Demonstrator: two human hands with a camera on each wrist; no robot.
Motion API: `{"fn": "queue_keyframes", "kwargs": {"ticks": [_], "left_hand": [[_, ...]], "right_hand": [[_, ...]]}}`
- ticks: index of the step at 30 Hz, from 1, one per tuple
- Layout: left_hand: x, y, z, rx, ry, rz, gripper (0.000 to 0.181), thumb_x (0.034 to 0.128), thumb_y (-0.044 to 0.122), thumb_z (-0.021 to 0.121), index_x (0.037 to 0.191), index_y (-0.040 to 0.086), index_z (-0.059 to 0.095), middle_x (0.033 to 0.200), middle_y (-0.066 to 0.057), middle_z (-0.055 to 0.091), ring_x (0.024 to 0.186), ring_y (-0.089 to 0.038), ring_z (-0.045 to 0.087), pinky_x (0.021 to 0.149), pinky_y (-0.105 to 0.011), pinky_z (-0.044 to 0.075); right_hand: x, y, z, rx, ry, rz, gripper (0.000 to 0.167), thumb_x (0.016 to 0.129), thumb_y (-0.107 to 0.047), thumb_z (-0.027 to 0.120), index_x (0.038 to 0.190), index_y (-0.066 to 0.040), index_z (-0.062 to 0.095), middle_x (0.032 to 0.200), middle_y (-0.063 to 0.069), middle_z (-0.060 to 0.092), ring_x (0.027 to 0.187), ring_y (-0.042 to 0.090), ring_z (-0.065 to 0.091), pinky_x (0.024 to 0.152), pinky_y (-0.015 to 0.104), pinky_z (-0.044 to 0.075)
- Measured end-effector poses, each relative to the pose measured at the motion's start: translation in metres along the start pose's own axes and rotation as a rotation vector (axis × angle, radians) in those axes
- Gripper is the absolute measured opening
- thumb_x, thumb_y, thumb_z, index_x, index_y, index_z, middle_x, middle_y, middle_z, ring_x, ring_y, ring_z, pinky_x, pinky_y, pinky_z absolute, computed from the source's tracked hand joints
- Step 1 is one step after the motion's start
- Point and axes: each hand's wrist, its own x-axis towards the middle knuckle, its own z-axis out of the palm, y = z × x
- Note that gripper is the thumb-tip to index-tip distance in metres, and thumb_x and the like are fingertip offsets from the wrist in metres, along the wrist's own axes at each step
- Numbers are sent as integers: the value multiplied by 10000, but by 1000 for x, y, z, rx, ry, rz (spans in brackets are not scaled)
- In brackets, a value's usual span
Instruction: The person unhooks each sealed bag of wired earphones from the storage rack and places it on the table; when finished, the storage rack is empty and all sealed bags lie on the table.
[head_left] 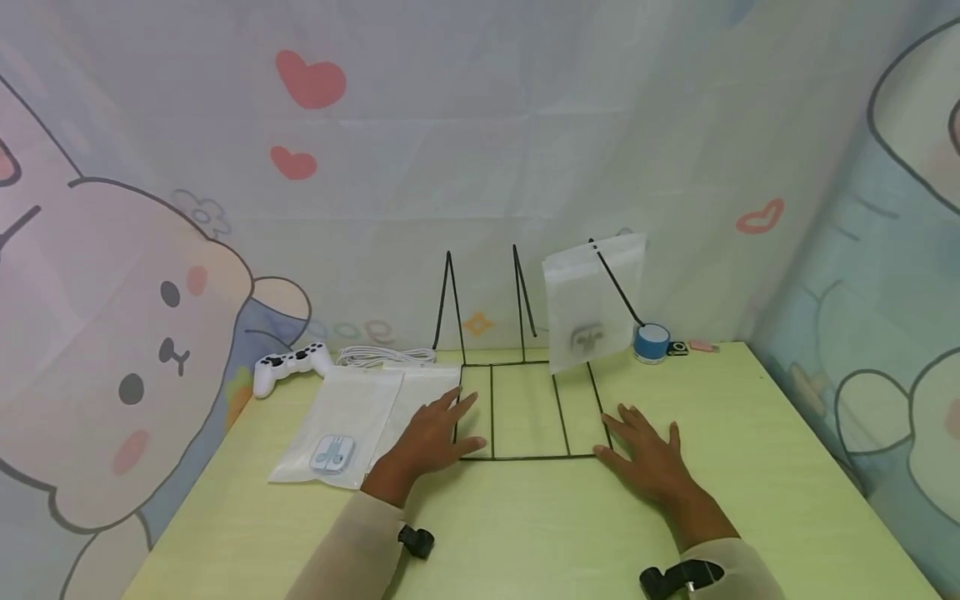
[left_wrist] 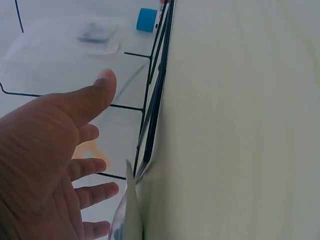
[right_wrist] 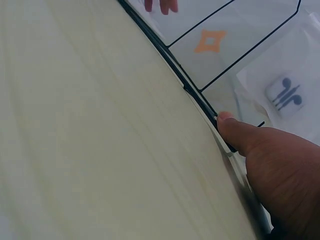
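A black wire display rack (head_left: 525, 457) lies with its base on the table, three prongs rising at its back. From its right prong hangs a translucent bag (head_left: 573, 296) with earphones in a case inside. My left hand (head_left: 429, 437) is at the rack's left side, fingers spread; in the left wrist view the thumb stands free. At the front right corner, my right hand (head_left: 647, 458) has extended fingers, and its thumb (right_wrist: 232, 127) touches the frame in the right wrist view. Beside my left hand lies a flat bag (head_left: 352, 408) with a square earphone case showing; another bag is partly beneath it.
A white game controller (head_left: 292, 365) and a coiled white cable (head_left: 386, 356) lie at the back left. Behind the rack's right side stand a blue round speaker (head_left: 652, 343), a small black square item (head_left: 677, 348) and a pink stick-like item (head_left: 703, 346). A printed curtain (head_left: 480, 108) hangs behind the table.
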Motion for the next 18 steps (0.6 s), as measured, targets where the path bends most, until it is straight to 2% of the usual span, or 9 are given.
{"fn": "queue_keyframes", "kwargs": {"ticks": [6,11,18], "left_hand": [[3,13,8,64,-27,-30,770,1062,561,646,1697,184,427,1788,-185,329,1654,-430,325,1294,-775,207],[7,24,13,82,-41,-65,778,1060,612,610,1688,183,444,1791,-183,322,1659,-443,310,1292,-789,187],[10,25,21,107,-31,-81,766,1050,601,626,1665,169,480,1777,-181,353,1647,-432,335,1290,-786,198]], "right_hand": [[-1,-1,-1,-3,-2,5,716,1089,-597,578,1658,-170,495,1776,197,350,1671,463,252,1215,877,-63],[-1,-3,-2,-4,6,0,701,1088,-575,590,1651,-166,505,1767,204,364,1663,472,267,1212,883,-48],[-1,-4,-1,-16,5,1,699,1087,-573,591,1648,-164,508,1764,206,369,1660,474,274,1212,884,-36]]}}
